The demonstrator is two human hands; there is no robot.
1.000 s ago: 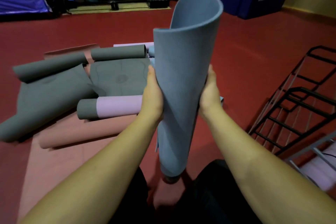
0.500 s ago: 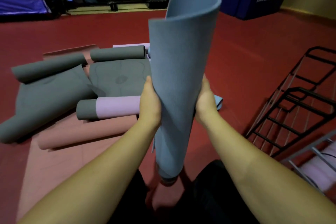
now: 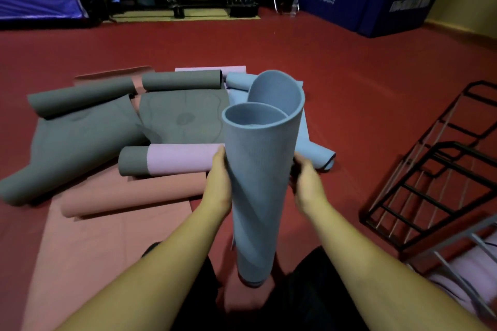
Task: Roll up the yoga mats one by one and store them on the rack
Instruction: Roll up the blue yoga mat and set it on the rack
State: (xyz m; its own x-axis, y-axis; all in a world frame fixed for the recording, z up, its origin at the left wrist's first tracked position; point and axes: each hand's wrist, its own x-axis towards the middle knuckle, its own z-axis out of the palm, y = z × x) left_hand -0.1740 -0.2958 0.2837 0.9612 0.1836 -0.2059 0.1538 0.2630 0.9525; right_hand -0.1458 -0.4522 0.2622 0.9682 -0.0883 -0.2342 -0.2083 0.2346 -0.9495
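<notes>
Loosely rolled blue-grey foam yoga mat [image 3: 255, 183] stands on end between the knees; left hand [image 3: 219, 183] and right hand [image 3: 306, 185] clasp its sides. Roll still slack. Several mats [image 3: 166, 158] lie unrolled; black wire rack [image 3: 430, 174] waits.

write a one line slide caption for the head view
Both hands, left hand and right hand, hold a loosely rolled blue yoga mat upright, black rack at right.
</notes>
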